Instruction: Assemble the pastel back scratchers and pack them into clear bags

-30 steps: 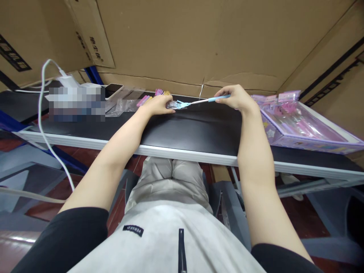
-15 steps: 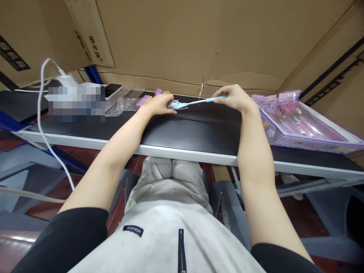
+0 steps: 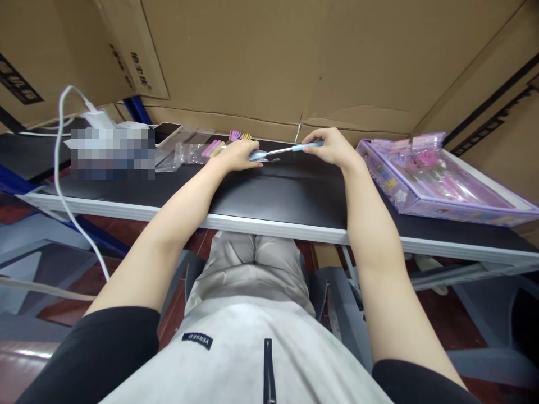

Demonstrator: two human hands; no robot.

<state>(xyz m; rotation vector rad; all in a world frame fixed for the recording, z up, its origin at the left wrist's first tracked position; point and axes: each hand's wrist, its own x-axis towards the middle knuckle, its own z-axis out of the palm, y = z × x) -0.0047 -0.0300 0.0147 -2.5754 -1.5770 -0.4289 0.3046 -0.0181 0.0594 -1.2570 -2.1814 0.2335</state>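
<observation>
My right hand (image 3: 326,147) pinches the light blue handle (image 3: 307,146) of a back scratcher with a thin metal rod (image 3: 280,150). Its blue claw head lies inside a clear plastic sleeve (image 3: 269,159) and is mostly covered by my other hand. My left hand (image 3: 238,154) is closed around that sleeve, just above the black tabletop. Beside it, behind the wrist, lie a pink and a yellow handle (image 3: 217,148), with a purple claw head (image 3: 234,135) and a yellow claw head (image 3: 246,136) near them.
A lilac display box (image 3: 463,213) with packaged pink items stands at the right. Clear plastic bags (image 3: 185,153), a phone (image 3: 167,133) and a white charger with cable (image 3: 99,118) are at the left. Cardboard (image 3: 252,62) walls the back of the black table (image 3: 286,196).
My right hand has moved left with the back scratcher, pushing its claw head deeper into the sleeve and under my left hand. My left hand stays nearly still.
</observation>
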